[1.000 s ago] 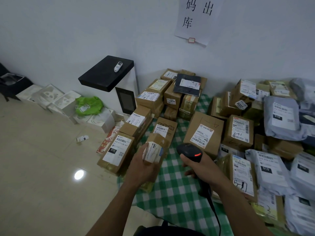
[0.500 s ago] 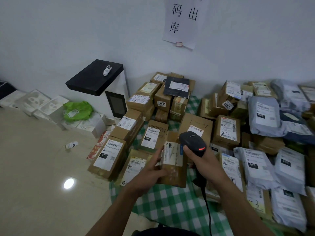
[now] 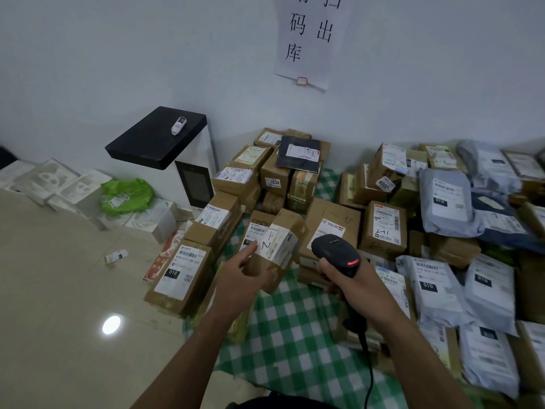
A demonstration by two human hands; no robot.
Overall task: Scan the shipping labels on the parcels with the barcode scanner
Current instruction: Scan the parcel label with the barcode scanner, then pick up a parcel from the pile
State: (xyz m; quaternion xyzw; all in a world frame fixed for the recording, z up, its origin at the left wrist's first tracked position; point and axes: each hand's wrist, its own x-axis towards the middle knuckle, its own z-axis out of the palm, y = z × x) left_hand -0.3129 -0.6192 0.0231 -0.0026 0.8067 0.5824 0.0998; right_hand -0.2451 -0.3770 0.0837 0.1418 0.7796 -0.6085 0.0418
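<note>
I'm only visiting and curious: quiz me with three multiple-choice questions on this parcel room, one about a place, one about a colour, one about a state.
1. Where does the small white stick-shaped device lie?
A) on the black-topped white machine
B) on a wooden chair
C) inside a drawer

2. What colours has the checked cloth?
A) red and white
B) green and white
C) plain blue

3. What is the left hand doing?
A) hanging empty
B) holding a pen
C) gripping a small brown cardboard parcel

Answers:
1 A, it rests on the flat black top.
2 B, green and white squares show.
3 C, its fingers curl round the parcel, while the right hand holds the black barcode scanner.
</note>
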